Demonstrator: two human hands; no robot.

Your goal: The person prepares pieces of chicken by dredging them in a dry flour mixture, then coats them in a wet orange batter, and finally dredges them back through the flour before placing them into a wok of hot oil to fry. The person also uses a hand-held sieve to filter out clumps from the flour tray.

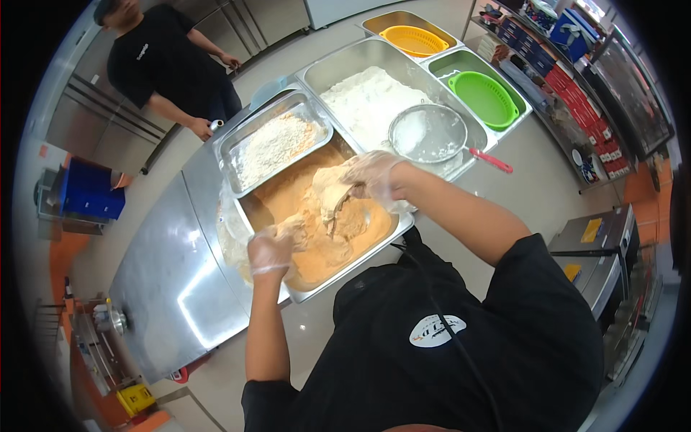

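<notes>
Though floury — pc. (330, 190) in R hand (374, 175)

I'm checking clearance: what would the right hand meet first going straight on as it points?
Beyond the coated piece it grips, the right hand would probably meet the tray of pale crumbs; depth is unclear.

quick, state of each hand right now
Left hand: at the orange powder; whether it holds anything cannot be told.
Right hand: holding a powder-coated piece.
</notes>
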